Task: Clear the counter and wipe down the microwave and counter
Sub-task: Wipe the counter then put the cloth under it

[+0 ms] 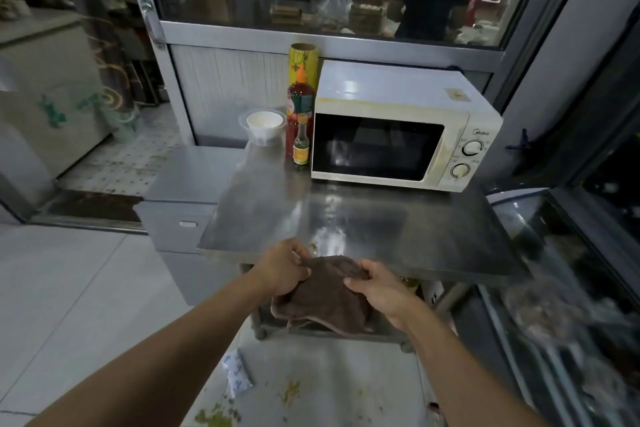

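Note:
A brown cloth (322, 298) hangs just in front of the steel counter's (363, 218) near edge, held between both hands. My left hand (282, 269) grips its upper left corner and my right hand (379, 289) pinches its upper right edge. At the back right of the counter stands a white microwave (398, 125) with its door closed. Left of the microwave stand a red sauce bottle (299, 107), a small yellow-labelled bottle (301, 146), a yellow wrap roll (303, 61) and a white bowl (265, 125) in a clear container.
Greenish scraps lie near the counter's front edge (317, 243) and on the tiled floor (214, 418). A white packet (237, 374) lies on the floor. A lower steel unit (183, 184) adjoins the counter's left. A glass display case (571, 288) stands at the right.

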Motion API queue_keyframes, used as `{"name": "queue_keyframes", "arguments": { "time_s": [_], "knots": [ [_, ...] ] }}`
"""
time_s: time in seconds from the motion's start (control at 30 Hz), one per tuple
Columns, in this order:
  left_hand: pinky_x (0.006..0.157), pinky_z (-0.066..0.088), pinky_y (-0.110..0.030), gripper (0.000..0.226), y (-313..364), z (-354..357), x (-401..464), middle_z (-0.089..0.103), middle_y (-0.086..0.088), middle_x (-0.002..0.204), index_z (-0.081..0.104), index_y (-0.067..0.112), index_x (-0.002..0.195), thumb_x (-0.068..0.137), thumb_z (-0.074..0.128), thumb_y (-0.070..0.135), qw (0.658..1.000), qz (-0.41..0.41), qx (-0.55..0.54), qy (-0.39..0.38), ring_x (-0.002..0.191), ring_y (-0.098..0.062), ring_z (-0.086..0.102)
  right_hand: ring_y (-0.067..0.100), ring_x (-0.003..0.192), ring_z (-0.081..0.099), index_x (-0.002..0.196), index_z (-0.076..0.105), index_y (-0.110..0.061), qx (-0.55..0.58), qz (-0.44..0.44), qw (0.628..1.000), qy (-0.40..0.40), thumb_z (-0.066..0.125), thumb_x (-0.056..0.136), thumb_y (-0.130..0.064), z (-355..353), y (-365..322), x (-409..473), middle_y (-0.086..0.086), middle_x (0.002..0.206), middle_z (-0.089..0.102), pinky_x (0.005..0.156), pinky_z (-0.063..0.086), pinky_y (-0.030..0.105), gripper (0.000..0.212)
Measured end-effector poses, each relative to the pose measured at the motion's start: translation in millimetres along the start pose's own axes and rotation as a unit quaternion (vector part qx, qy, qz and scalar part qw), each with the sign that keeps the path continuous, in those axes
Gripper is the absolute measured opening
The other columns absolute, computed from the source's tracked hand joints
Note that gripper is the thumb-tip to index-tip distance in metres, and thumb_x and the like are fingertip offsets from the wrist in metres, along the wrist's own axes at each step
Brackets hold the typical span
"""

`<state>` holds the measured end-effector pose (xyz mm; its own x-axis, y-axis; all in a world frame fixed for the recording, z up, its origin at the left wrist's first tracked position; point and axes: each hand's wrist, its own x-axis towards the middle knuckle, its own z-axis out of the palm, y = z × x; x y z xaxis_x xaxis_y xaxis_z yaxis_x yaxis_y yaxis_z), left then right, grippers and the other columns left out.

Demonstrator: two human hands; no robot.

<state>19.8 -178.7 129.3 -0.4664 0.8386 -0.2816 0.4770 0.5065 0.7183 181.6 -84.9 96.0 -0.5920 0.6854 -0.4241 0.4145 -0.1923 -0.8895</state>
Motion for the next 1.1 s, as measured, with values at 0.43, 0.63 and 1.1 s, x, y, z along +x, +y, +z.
{"name": "queue_keyframes", "arguments": {
  "time_s": [0.43, 0.63, 1.1],
  "knots": [
    [0.087, 0.046, -0.026, 0.031, -66, -21, 69, 0.058, -0.004, 0.118, 0.055, 0.019, 0.112, 0.083, 0.064, 0.014, 0.999, 0.007, 0.037, 0.013, 0.102, -0.019, 0.056, 0.025, 0.087, 0.063, 0.074, 0.055, -0.025, -0.086, -0.027, 0.980, 0.178, 0.066, 0.084, -0.006, 37, 8, 99, 0.005, 0.088, 0.067, 0.079, 0.053, 0.034, 0.025],
    [0.089, 0.046, -0.027, 0.031, -86, -19, 95, 0.058, -0.004, 0.116, 0.056, 0.016, 0.113, 0.084, 0.063, 0.009, 0.997, 0.042, 0.071, 0.008, 0.103, -0.020, 0.055, 0.025, 0.115, 0.052, 0.131, 0.043, -0.017, -0.152, -0.041, 0.956, 0.249, 0.067, 0.084, -0.018, 47, 5, 159, 0.009, 0.129, 0.050, 0.094, 0.041, 0.029, 0.053],
    [0.090, 0.047, -0.030, 0.027, -108, -7, 130, 0.058, -0.003, 0.120, 0.058, 0.023, 0.109, 0.085, 0.060, 0.010, 0.994, 0.041, 0.105, 0.014, 0.108, -0.018, 0.055, 0.030, 0.145, 0.001, 0.146, 0.025, -0.024, -0.558, -0.150, 0.809, 0.108, 0.058, 0.087, -0.018, 85, 59, 181, -0.001, 0.159, 0.007, 0.119, 0.012, 0.044, 0.069]
  ]
}}
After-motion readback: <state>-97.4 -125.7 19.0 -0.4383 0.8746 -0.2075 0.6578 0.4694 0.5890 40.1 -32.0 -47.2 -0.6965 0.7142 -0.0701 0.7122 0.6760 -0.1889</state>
